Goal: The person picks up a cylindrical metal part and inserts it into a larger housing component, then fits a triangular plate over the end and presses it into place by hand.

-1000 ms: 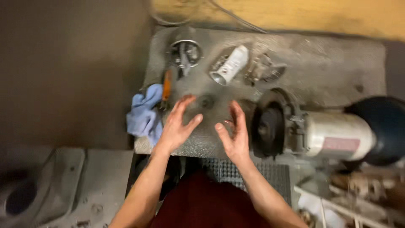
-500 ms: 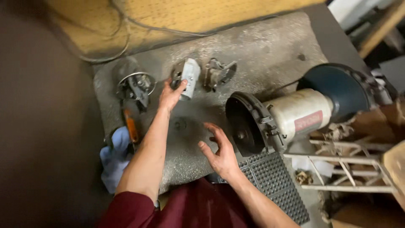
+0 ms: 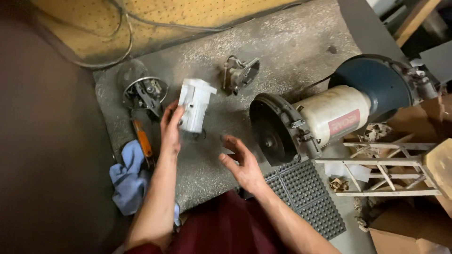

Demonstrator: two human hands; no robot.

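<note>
A grey, gritty workbench top (image 3: pixel 292 56) fills the view, backed by a yellow pegboard wall (image 3: pixel 155 14) with loose cables. On the right sits a bench grinder (image 3: pixel 329 117) — blue housing, cream motor body, dark wheel guard. A black studded floor mat (image 3: pixel 306 197) lies below. A blue rag (image 3: pixel 127 181) hangs at the bench edge beside an orange-handled tool (image 3: pixel 142 138). The left hand (image 3: pixel 170 129) grips a white plastic housing (image 3: pixel 194 104) mid-bench; the right hand (image 3: pixel 242 162) hovers with fingers spread — holding nothing.
</note>
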